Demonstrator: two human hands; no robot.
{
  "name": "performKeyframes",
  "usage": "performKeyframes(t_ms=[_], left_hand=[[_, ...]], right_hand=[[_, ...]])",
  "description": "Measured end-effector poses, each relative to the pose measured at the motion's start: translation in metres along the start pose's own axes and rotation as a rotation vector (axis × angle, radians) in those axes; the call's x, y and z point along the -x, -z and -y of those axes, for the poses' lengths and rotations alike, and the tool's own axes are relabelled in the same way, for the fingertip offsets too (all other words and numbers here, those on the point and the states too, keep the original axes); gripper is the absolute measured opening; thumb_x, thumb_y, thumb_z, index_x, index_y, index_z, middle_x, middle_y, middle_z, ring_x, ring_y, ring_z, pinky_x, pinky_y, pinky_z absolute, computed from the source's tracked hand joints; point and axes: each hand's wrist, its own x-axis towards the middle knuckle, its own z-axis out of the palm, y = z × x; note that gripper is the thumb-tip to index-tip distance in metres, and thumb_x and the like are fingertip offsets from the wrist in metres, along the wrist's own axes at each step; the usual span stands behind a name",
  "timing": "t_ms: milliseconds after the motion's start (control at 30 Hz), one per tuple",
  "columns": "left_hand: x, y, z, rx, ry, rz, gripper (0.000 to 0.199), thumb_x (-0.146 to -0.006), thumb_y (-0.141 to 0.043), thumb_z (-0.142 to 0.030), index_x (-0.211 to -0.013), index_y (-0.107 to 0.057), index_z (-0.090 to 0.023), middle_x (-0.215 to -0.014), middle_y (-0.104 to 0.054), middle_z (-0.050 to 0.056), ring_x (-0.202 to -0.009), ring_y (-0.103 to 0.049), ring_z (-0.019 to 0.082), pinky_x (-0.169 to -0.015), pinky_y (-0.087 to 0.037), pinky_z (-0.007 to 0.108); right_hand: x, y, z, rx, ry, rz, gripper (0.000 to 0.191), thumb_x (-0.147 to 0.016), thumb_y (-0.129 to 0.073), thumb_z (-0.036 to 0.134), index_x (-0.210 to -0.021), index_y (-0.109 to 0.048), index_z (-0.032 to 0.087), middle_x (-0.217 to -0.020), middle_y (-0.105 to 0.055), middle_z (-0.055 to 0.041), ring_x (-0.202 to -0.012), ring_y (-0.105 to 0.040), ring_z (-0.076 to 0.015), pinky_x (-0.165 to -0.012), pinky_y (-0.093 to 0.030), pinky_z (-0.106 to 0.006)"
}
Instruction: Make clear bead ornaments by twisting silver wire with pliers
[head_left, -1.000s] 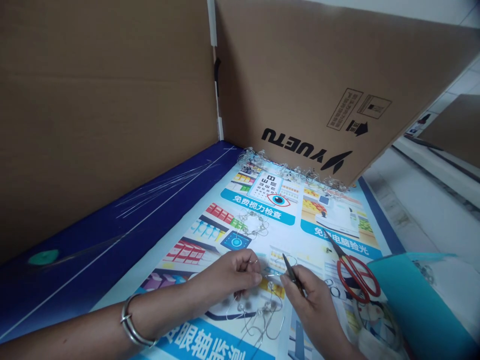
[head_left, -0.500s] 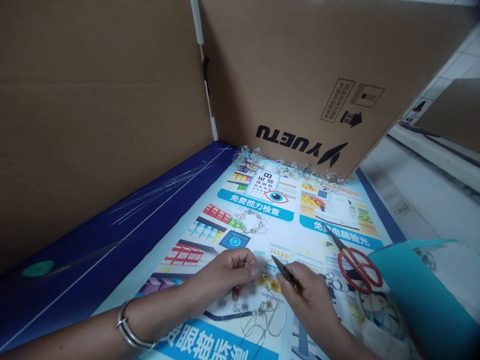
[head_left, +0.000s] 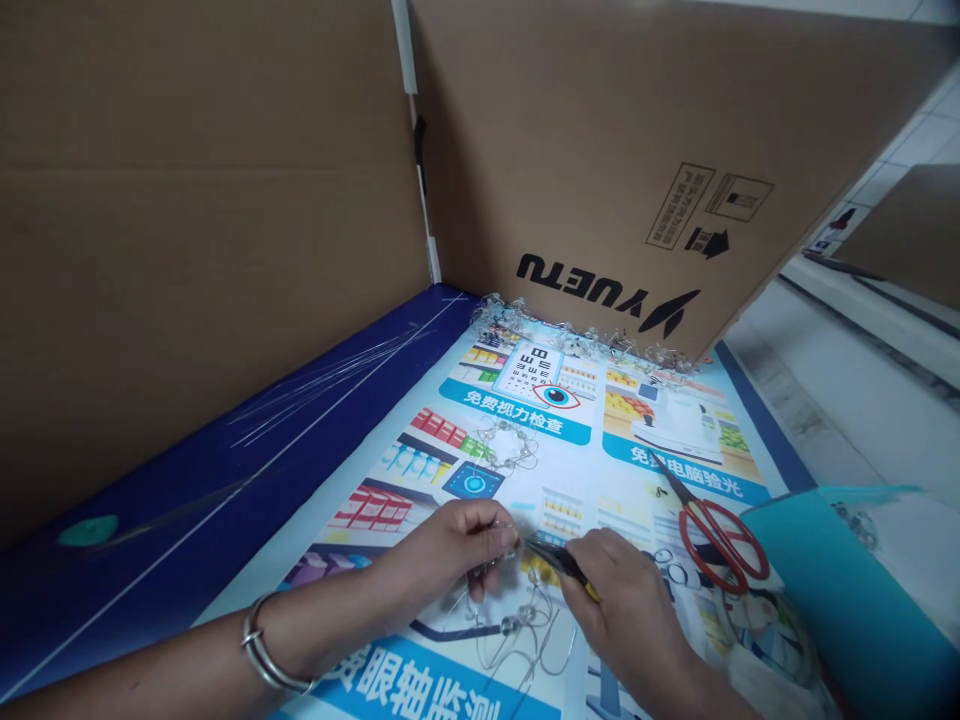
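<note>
My left hand (head_left: pixel 450 555) pinches a fine wire strung with clear beads (head_left: pixel 521 635), and a metal bangle (head_left: pixel 266 640) circles that wrist. The strand trails down below my fingers in loose loops. My right hand (head_left: pixel 630 610) grips small needle-nose pliers (head_left: pixel 562 560) with a yellow-tinted handle, and their dark tips reach the fingertips of my left hand. Where the tips meet the wire is hidden by my fingers. A finished-looking ring of beaded wire (head_left: pixel 506 445) lies on the printed poster (head_left: pixel 450 440) just beyond my hands.
Red-handled scissors (head_left: pixel 720 540) lie to the right, beside a teal folder (head_left: pixel 847 590). A row of beaded wire pieces (head_left: pixel 577 340) lines the poster's far edge against a cardboard panel (head_left: pixel 600 150). Thin clear strands lie on the blue mat (head_left: pixel 225 500) at left.
My right hand has swung the pliers round to a flatter angle, with their tips moved left to my left fingers. My left hand has turned slightly, and the view has shifted a little.
</note>
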Motion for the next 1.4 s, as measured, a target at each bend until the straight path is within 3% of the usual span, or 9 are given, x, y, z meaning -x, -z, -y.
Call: performKeyframes(t_ms=[300, 467, 800, 1133, 1400], left_hand=[[-0.001, -0.002, 0.002, 0.003, -0.014, 0.009, 0.031, -0.078, -0.058, -0.046, -0.075, -0.054, -0.016, -0.048, -0.05, -0.004, -0.04, -0.042, 0.007, -0.042, -0.037, 0.02], [-0.003, 0.0, 0.006, -0.013, -0.035, 0.022, 0.03, -0.079, -0.058, -0.045, -0.076, -0.054, -0.015, -0.059, -0.055, -0.002, -0.045, -0.046, 0.007, -0.042, -0.038, 0.02], [-0.002, 0.004, 0.009, -0.095, -0.041, 0.009, 0.028, -0.08, -0.056, -0.044, -0.081, -0.057, -0.016, -0.052, -0.052, -0.003, -0.043, -0.043, 0.007, -0.045, -0.035, 0.021], [0.001, 0.0, -0.002, 0.08, -0.071, 0.037, 0.025, -0.076, -0.064, -0.033, -0.088, -0.052, -0.016, -0.06, -0.051, -0.005, -0.049, -0.048, 0.007, -0.05, -0.036, 0.021], [0.002, -0.001, 0.0, 0.061, -0.11, 0.032, 0.022, -0.077, -0.063, -0.032, -0.087, -0.053, -0.015, -0.062, -0.048, -0.005, -0.052, -0.043, 0.007, -0.052, -0.034, 0.021]], right_hand=[[0.0, -0.001, 0.002, 0.02, 0.001, 0.014, 0.006, -0.077, -0.047, 0.016, -0.075, -0.052, 0.019, -0.072, -0.054, -0.0027, -0.067, -0.048, -0.0165, -0.06, -0.033, -0.026], [0.0, -0.002, 0.003, 0.023, 0.0, 0.022, 0.007, -0.078, -0.048, 0.015, -0.074, -0.052, 0.018, -0.071, -0.053, -0.0025, -0.067, -0.048, -0.0166, -0.06, -0.032, -0.026], [0.001, -0.003, 0.003, 0.009, -0.014, 0.036, 0.006, -0.077, -0.048, 0.015, -0.075, -0.052, 0.018, -0.072, -0.053, -0.0026, -0.067, -0.047, -0.0167, -0.059, -0.032, -0.026], [0.003, -0.005, 0.003, -0.023, -0.025, 0.063, 0.01, -0.077, -0.047, 0.014, -0.081, -0.055, 0.018, -0.074, -0.053, -0.0037, -0.07, -0.048, -0.0182, -0.061, -0.033, -0.028], [0.004, -0.003, 0.005, -0.01, -0.034, 0.088, 0.006, -0.079, -0.049, 0.015, -0.078, -0.054, 0.018, -0.074, -0.053, -0.0029, -0.071, -0.046, -0.018, -0.061, -0.03, -0.028]])
